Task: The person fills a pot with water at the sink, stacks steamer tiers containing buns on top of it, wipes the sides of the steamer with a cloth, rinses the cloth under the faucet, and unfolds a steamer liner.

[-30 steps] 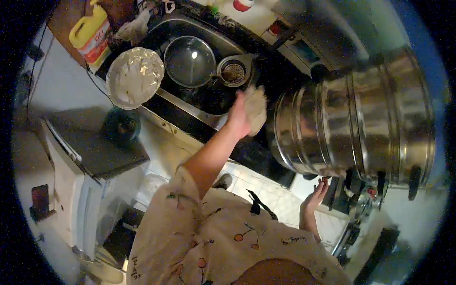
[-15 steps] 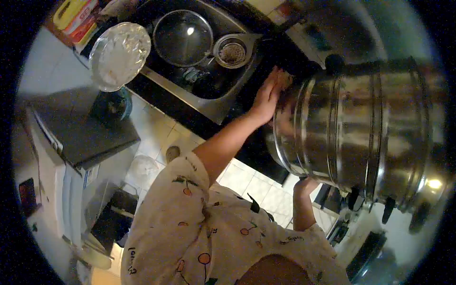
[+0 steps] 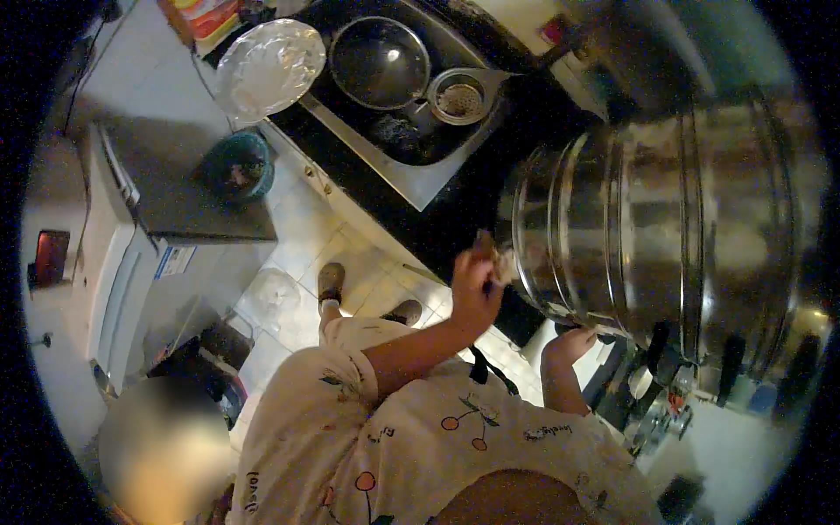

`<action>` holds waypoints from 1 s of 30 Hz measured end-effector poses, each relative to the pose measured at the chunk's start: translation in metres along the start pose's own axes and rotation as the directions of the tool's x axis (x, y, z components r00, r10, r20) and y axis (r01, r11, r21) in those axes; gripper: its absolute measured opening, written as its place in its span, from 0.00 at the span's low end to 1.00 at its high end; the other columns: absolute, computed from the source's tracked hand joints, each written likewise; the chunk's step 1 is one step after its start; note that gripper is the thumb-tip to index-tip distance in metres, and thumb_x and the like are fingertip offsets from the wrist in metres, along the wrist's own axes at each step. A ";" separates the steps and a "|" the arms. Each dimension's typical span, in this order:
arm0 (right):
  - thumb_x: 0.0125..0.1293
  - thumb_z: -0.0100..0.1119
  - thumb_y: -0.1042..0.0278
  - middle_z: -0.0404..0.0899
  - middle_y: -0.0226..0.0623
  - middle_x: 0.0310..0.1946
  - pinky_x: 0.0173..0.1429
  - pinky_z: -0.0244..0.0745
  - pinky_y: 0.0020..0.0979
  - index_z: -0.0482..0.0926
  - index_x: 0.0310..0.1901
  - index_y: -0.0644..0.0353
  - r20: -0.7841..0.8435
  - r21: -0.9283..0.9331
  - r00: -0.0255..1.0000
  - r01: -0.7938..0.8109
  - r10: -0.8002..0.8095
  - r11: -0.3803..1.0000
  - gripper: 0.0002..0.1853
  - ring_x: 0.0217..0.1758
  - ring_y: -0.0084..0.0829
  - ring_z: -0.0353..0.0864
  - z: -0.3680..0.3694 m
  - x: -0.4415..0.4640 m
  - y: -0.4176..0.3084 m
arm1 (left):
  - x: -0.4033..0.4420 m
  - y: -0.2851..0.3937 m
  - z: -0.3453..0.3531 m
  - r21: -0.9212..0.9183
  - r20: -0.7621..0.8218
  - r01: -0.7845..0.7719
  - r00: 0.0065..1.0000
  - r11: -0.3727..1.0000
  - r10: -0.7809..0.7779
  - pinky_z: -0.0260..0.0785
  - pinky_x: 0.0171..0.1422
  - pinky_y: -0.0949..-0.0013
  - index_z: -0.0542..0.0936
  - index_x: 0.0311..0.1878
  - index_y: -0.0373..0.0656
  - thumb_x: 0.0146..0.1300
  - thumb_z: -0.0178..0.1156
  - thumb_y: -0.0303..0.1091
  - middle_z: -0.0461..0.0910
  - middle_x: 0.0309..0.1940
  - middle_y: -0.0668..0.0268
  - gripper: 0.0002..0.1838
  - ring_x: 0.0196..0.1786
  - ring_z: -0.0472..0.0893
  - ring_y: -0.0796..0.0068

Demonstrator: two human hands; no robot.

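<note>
The left hand (image 3: 477, 284) is pinching a pale cloth (image 3: 505, 265) beside the steel pot (image 3: 656, 227), near the counter's (image 3: 464, 210) front edge — the right hand (image 3: 567, 348), fingers bent, grip unclear, is apparently steadying the pot.

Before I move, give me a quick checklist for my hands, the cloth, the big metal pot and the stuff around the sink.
1. Cloth held: ok, it is in the left hand, beside the pot.
2. Right hand at the pot: ok, it is at the lower edge.
3. Right hand's grip firm: cannot tell, the fingers are partly hidden.
4. Pot well supported: cannot tell, its underside doesn't show.
5. Foil tray away from both hands: ok, it is across the sink.
6. Sink free of things: not ok, a strainer sits in its corner.
</note>
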State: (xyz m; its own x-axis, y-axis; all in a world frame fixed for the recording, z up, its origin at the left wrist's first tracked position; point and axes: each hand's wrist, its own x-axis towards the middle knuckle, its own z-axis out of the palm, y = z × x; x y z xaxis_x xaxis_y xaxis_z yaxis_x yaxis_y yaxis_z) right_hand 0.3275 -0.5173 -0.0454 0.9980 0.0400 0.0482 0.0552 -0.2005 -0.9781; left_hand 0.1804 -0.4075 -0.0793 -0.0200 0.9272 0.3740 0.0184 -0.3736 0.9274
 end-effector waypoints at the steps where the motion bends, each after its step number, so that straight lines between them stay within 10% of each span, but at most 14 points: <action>1: 0.65 0.39 0.61 0.67 0.47 0.47 0.51 0.65 0.33 0.64 0.49 0.68 0.016 -0.028 1.000 0.024 -0.023 0.999 0.19 0.47 0.38 0.69 -0.001 -0.006 -0.009 | -0.015 0.008 0.001 -0.042 0.031 0.007 1.000 0.999 -0.006 0.61 0.39 0.58 0.70 0.35 0.39 0.43 0.56 0.24 0.67 0.34 0.52 0.13 0.37 0.67 0.52; 6: 0.64 0.37 0.61 0.66 0.46 0.49 0.55 0.62 0.33 0.64 0.50 0.66 0.246 -0.096 0.967 0.093 -0.067 0.991 0.18 0.49 0.37 0.68 -0.019 -0.005 -0.004 | -0.094 0.013 0.035 -0.160 0.683 -0.083 0.711 0.984 0.171 0.64 0.43 0.59 0.70 0.41 0.39 0.45 0.59 0.29 0.69 0.36 0.53 0.17 0.43 0.69 0.51; 9: 0.64 0.37 0.60 0.65 0.43 0.51 0.58 0.59 0.33 0.60 0.54 0.63 0.447 0.125 0.893 -0.125 0.056 0.984 0.20 0.54 0.35 0.64 -0.022 -0.002 -0.019 | -0.068 0.032 0.020 -0.105 0.713 0.093 0.701 0.990 0.010 0.65 0.43 0.59 0.70 0.41 0.38 0.51 0.58 0.33 0.69 0.35 0.53 0.15 0.41 0.71 0.54; 12: 0.64 0.40 0.60 0.65 0.40 0.51 0.58 0.58 0.32 0.57 0.57 0.61 0.540 0.175 0.837 -0.009 -0.088 0.984 0.22 0.54 0.34 0.64 -0.037 -0.002 -0.026 | -0.049 0.037 -0.018 0.057 0.654 0.243 0.724 0.968 -0.220 0.66 0.45 0.60 0.68 0.45 0.39 0.54 0.56 0.33 0.71 0.37 0.52 0.16 0.41 0.72 0.56; 18: 0.63 0.47 0.57 0.68 0.37 0.49 0.53 0.64 0.33 0.59 0.57 0.58 0.492 -0.131 0.831 -0.225 0.260 0.966 0.24 0.50 0.31 0.69 -0.068 -0.007 0.043 | 0.000 0.055 -0.079 0.098 0.346 0.341 0.869 0.935 -0.353 0.65 0.51 0.66 0.64 0.51 0.41 0.53 0.50 0.20 0.71 0.43 0.53 0.20 0.46 0.73 0.58; 22: 0.61 0.50 0.50 0.70 0.38 0.48 0.50 0.67 0.33 0.65 0.55 0.59 0.902 -0.399 0.052 -0.281 0.429 0.873 0.26 0.49 0.32 0.72 -0.038 -0.019 0.053 | 0.061 0.059 -0.092 0.079 0.185 0.169 0.966 0.982 -0.181 0.63 0.53 0.69 0.64 0.51 0.41 0.51 0.43 0.14 0.71 0.45 0.56 0.22 0.48 0.72 0.67; 25: 0.61 0.51 0.52 0.68 0.39 0.51 0.51 0.67 0.34 0.61 0.58 0.59 0.938 -0.346 0.021 0.101 0.345 0.933 0.27 0.52 0.32 0.70 0.018 -0.065 0.008 | 0.111 0.045 -0.096 -0.091 0.222 0.202 0.959 0.975 -0.178 0.63 0.53 0.69 0.65 0.48 0.39 0.49 0.43 0.14 0.71 0.45 0.59 0.21 0.48 0.71 0.70; 30: 0.60 0.53 0.62 0.66 0.37 0.52 0.46 0.68 0.28 0.55 0.61 0.60 0.918 0.009 0.389 -0.209 0.075 0.978 0.29 0.48 0.28 0.69 0.152 -0.123 -0.036 | 0.185 0.009 -0.110 -0.201 0.512 0.407 0.819 0.891 -0.258 0.66 0.47 0.69 0.68 0.42 0.38 0.51 0.53 0.25 0.74 0.38 0.58 0.13 0.41 0.74 0.71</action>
State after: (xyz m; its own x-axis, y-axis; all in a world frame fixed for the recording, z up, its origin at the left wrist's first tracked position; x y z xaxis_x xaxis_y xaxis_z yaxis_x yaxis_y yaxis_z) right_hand 0.1980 -0.3662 -0.0466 0.3655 0.8992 -0.2405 -0.1551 -0.1960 -0.9683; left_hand 0.0666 -0.2418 -0.0005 0.4908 0.8690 0.0619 -0.1928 0.0390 0.9805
